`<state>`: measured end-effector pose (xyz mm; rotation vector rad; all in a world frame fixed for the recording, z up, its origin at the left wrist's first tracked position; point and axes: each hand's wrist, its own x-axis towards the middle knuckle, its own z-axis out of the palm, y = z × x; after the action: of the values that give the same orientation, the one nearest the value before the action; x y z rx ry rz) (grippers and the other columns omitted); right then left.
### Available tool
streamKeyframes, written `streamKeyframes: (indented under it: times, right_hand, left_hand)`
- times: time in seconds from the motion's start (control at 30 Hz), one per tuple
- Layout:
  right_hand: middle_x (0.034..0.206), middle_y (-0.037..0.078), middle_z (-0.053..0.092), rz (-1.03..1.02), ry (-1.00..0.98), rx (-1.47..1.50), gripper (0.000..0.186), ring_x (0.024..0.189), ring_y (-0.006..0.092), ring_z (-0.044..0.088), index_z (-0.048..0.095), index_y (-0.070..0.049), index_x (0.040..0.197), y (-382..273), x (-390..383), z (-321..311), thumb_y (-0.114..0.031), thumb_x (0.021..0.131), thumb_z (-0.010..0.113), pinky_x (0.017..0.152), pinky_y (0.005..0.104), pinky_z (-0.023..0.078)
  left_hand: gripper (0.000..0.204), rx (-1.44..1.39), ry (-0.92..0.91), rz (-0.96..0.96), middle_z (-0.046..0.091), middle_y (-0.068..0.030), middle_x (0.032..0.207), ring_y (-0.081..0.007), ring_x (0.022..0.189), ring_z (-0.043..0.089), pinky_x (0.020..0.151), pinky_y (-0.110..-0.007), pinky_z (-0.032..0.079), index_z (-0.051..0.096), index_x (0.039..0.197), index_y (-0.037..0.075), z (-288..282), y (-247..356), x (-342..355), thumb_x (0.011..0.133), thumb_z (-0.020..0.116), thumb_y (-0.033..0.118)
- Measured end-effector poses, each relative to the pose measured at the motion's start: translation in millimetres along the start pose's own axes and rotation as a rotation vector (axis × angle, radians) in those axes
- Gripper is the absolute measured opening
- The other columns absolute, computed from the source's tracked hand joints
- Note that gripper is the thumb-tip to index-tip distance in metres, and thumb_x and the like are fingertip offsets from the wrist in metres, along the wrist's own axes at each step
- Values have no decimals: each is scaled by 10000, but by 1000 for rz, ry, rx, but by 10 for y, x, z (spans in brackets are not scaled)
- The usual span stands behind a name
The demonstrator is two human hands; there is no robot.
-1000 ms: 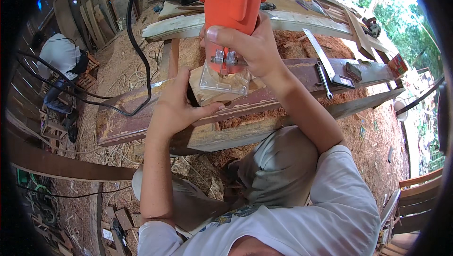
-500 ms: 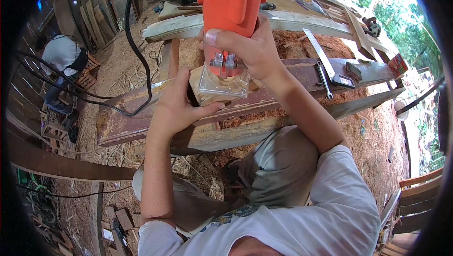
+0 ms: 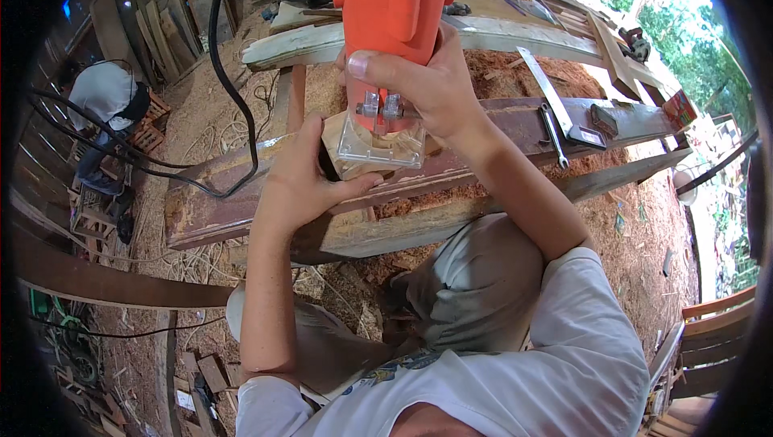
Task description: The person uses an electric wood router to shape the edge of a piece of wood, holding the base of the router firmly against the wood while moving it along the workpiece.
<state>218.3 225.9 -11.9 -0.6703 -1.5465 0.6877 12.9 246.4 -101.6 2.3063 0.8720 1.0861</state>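
An orange trim router (image 3: 392, 10) with a clear plastic base (image 3: 380, 147) stands upright on a small pale wood block (image 3: 335, 132). My right hand (image 3: 419, 82) is wrapped round the router's lower body, the thumb lying across its front. Gripping the block from its left side, my left hand (image 3: 302, 175) has its thumb along the near edge and its fingers on the far side. The block rests over a reddish-brown plank (image 3: 241, 175). Underneath the base, the cutter and part of the block are hidden.
Right on the plank lie a wrench (image 3: 554, 137), a metal square (image 3: 547, 86) and a small box (image 3: 680, 111). A black cord (image 3: 221, 58) loops at the left. Another person (image 3: 106, 95) crouches far left. Sawdust (image 3: 636, 252) covers the ground; a whitish beam (image 3: 314, 49) lies beyond.
The router has shifted very slightly to the left with my right hand. My left hand keeps its hold on the block, almost still.
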Motion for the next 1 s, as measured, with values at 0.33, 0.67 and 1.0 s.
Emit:
streamKeyframes:
  times: [0.33, 0.67, 1.0]
  right_hand:
    - [981, 74, 750, 50, -20, -2, 408, 866, 132, 715, 700, 3, 1161, -11, -11, -4, -225, 841, 810, 789, 315, 591]
    - [976, 86, 753, -27, -24, 37, 387, 858, 143, 725, 709, 12, 1134, -29, 12, 22, -221, 842, 811, 794, 324, 599]
    - [955, 108, 749, -1, -50, 40, 364, 854, 184, 748, 699, 20, 1109, -38, 24, -4, -212, 851, 809, 794, 355, 625]
  left_hand:
    - [792, 93, 20, 55, 672, -271, 986, -472, 943, 655, 804, -490, 521, 498, 1146, -8, -13, 26, 5, 675, 964, 426]
    - [786, 30, -11, -32, 686, -268, 989, -461, 961, 673, 815, -485, 530, 520, 1150, -2, -18, 20, -7, 673, 963, 439]
    - [756, -7, -1, -20, 702, -245, 1031, -432, 990, 693, 828, -468, 546, 556, 1174, 0, -39, 74, -10, 683, 960, 411]
